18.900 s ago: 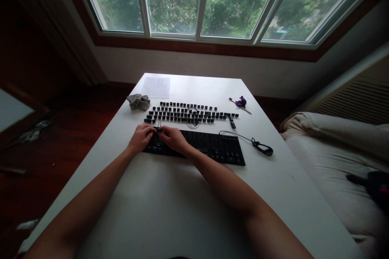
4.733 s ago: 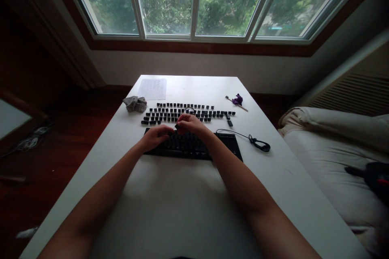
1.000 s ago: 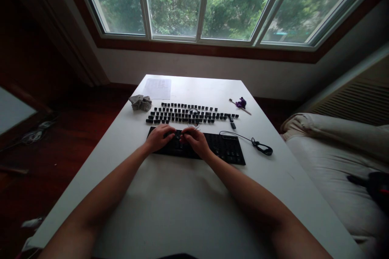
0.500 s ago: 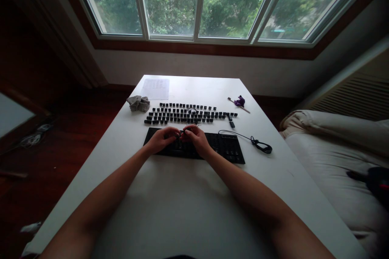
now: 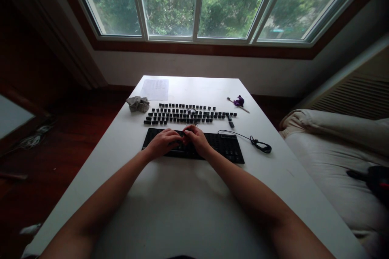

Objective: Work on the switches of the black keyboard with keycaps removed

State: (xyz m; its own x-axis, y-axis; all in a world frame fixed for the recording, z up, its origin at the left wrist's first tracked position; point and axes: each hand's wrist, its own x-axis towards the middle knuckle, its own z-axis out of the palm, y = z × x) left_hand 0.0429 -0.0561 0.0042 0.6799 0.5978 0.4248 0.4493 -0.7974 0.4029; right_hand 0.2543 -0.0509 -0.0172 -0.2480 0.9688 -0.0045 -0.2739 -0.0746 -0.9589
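A black keyboard (image 5: pixel 215 145) lies across the table in front of me, and both my hands are over its left and middle part. My left hand (image 5: pixel 164 142) is low over the keys, fingers bent together and pointing right. Close beside it, my right hand (image 5: pixel 197 139) has thumb and fingers pinched together, its fingertips near those of the left. What either hand holds is too small and dark to make out. Just beyond the keyboard, loose black keycaps (image 5: pixel 179 115) stand in several rows.
A grey cloth (image 5: pixel 137 104) and a paper sheet (image 5: pixel 154 89) lie at the back left. Back right is a brush (image 5: pixel 244 109) with a purple item (image 5: pixel 239 101). The keyboard's coiled cable (image 5: pixel 261 145) rests on the right. A sofa (image 5: pixel 322 162) borders the white table (image 5: pixel 182 210).
My left hand has turned lower onto the keyboard, its fingers moving slightly right and down. My right hand stays almost in place, fingers still pinched.
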